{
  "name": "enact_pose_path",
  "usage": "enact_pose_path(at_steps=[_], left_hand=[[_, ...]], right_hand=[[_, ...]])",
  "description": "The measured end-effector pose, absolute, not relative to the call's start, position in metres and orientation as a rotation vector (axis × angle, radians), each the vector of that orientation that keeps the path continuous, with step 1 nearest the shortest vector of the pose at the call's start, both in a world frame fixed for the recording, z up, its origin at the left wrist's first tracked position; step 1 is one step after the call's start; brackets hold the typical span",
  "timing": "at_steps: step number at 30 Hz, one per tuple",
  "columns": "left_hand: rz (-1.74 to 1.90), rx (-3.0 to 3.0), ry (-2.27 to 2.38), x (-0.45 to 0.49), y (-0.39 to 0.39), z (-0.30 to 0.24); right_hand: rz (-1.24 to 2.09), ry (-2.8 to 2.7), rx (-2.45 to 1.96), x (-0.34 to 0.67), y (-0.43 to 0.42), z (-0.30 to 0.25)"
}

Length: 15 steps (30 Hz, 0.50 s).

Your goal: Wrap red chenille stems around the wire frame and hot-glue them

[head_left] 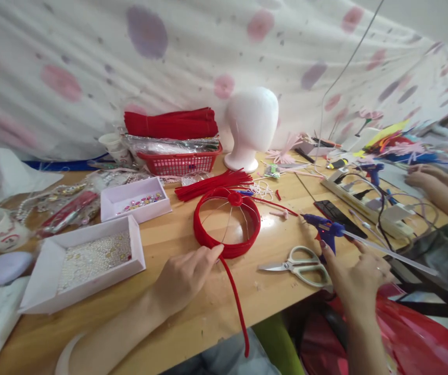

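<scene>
A red fuzzy wire hoop [208,237] with thin wire spokes lies on the wooden table [169,323]. A long red fuzzy strand [236,299] trails from it over the table's front edge. My left hand [184,276] pinches the strand right at the hoop's near rim. My right hand [354,278] is wrapped round the handle of a blue glue gun [325,228], which points left with a clear glue stick [391,251] out its back. White-handled scissors [299,265] lie between my hands.
Two white trays, one with pearl beads [91,258] and one with gems [136,200], sit at left. Behind are a red basket [179,161], red strips [212,185] and a white foam head [251,127]. Another person's hands [422,177] work at right among wires.
</scene>
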<state>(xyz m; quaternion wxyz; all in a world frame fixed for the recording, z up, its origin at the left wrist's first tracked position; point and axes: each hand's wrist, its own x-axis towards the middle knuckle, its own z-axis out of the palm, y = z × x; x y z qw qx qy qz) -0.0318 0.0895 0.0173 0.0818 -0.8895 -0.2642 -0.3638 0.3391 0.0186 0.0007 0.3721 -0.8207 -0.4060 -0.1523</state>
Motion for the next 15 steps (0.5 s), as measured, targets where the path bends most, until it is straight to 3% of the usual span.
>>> enact_pose_path(at_steps=[7,15], left_hand=[[-1.060,-2.770,-0.648,-0.029,0.082,0.019],[-1.020,-2.941,-0.684,-0.029,0.079,0.012]], right_hand=[[-0.193,-1.214,-2.215,0.356,0.058,0.023],[-0.051,-1.228,-1.950,0.304,0.010,0.061]])
